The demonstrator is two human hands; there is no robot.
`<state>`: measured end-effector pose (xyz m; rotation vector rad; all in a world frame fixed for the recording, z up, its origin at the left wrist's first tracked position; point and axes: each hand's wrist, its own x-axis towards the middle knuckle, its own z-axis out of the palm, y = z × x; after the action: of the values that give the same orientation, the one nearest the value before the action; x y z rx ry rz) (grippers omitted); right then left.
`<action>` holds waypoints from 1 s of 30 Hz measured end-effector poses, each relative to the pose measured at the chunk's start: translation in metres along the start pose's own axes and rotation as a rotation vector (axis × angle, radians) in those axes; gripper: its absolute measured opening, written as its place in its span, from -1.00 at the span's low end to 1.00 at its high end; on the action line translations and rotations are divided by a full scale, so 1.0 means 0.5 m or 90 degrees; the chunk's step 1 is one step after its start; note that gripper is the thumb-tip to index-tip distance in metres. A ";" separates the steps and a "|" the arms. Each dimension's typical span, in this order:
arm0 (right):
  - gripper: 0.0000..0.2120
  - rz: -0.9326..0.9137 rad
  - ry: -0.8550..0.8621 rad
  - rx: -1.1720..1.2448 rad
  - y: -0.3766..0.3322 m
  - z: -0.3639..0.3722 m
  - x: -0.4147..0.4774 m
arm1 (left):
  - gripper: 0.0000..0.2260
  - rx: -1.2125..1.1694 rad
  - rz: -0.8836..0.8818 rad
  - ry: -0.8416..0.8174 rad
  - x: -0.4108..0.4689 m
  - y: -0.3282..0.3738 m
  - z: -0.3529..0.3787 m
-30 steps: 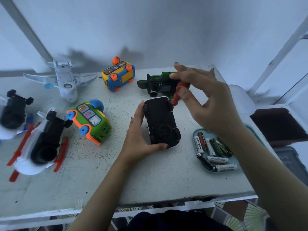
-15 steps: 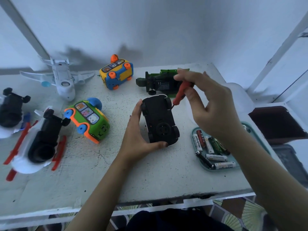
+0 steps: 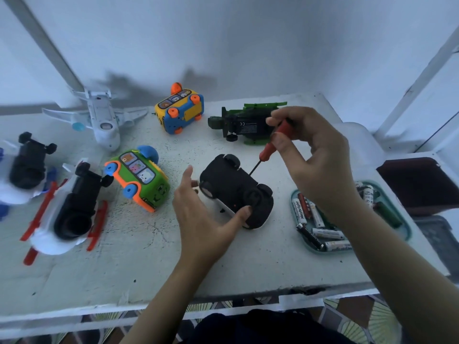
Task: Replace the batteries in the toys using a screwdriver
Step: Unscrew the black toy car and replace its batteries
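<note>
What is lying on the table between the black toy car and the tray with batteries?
Nothing: in the head view, the stretch of table between the black toy car and the battery tray is bare, speckled surface.

A black toy car [image 3: 233,187] lies upside down and turned at a slant on the white table [image 3: 139,256]. The left hand [image 3: 201,217] cups its near side, thumb tip on the underside by a wheel. The right hand [image 3: 315,162] pinches a red-handled screwdriver [image 3: 270,147], whose tip points down at the car's far edge. A teal tray [image 3: 402,234] of batteries [image 3: 323,234] sits just right of the car.
</note>
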<state>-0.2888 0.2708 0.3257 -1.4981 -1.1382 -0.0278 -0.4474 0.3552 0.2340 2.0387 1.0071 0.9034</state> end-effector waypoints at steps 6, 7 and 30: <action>-0.83 0.062 -0.004 0.069 0.006 -0.002 0.006 | -0.16 -0.025 0.065 -0.079 0.036 -0.040 -0.048; -0.83 0.067 -0.006 0.071 0.006 -0.003 0.008 | -0.04 -0.043 0.064 -0.138 0.048 -0.041 -0.055; -0.81 0.130 0.113 0.131 0.027 0.013 -0.016 | -0.25 -0.134 0.027 -0.281 0.098 0.006 -0.050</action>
<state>-0.2878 0.2730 0.3089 -1.3916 -0.8173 0.0929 -0.4439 0.4019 0.2637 1.9642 0.6027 0.5178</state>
